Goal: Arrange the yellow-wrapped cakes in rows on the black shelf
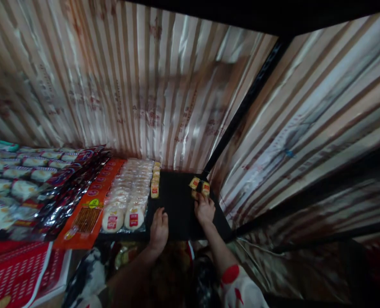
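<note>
My right hand (204, 208) reaches into the right corner of a black shelf (177, 214). Its fingers are closed around a small yellow packet (194, 194), partly hidden beneath them. Two more yellow packets with red labels, one upright packet (206, 188) and one tilted packet (194, 183), stand just beyond the fingertips. My left hand (159, 230) rests at the shelf's front edge, fingers stretched out and nothing in it. Left of it lie rows of round white wrapped cakes (134, 219) with red labels. Beside them runs a short row of yellow packets (155, 188).
An orange snack bag (86, 214) and dark purple-red bags (60, 199) overlap further left, by more packs (25, 188). Red printed boxes (16, 273) sit below the shelf. Corrugated wrapped sheeting (145, 85) backs it, with a black post (241, 113) at the corner.
</note>
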A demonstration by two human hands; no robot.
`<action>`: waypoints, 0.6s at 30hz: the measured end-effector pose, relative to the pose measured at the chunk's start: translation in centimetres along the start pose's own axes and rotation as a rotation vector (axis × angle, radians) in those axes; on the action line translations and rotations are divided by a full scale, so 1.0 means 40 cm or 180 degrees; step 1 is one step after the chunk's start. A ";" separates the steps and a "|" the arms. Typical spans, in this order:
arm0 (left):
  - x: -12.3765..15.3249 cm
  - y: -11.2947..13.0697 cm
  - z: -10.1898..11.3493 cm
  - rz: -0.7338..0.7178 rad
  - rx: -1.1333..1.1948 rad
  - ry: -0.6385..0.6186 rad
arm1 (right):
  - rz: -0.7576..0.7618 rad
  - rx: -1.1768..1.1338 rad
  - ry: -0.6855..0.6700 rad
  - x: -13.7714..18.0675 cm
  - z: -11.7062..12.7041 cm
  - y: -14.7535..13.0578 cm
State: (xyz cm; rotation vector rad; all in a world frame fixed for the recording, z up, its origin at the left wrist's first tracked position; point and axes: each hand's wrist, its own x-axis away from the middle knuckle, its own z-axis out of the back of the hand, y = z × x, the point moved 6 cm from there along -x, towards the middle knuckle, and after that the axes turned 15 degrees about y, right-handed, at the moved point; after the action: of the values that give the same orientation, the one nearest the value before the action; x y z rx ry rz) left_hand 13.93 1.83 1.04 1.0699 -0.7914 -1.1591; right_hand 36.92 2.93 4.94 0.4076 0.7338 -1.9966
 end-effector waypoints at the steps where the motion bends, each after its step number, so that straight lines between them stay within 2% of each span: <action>1: 0.012 0.007 -0.003 0.0027 -0.0022 -0.0031 | -0.0035 0.0041 -0.0070 0.000 0.002 0.012; 4: 0.042 0.034 -0.007 0.0022 -0.0111 -0.0090 | 0.0120 -0.0191 -0.0197 0.020 0.009 -0.002; 10: 0.077 0.068 0.012 -0.0075 -0.0543 -0.0307 | 0.0792 -0.1334 -0.0437 0.150 0.038 -0.138; 14: 0.095 0.074 0.047 -0.0127 -0.0729 -0.0323 | 0.0787 -0.1897 -0.0417 0.244 0.064 -0.198; 18: 0.105 0.056 0.089 -0.0012 -0.1066 -0.0285 | 0.0708 -0.2176 -0.0696 0.287 0.068 -0.229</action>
State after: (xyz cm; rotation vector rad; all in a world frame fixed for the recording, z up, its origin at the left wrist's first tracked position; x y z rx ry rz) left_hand 12.43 -2.98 4.16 0.7463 -0.6358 -1.2971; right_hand 23.24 -2.95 3.71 -0.1299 1.1122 -1.4406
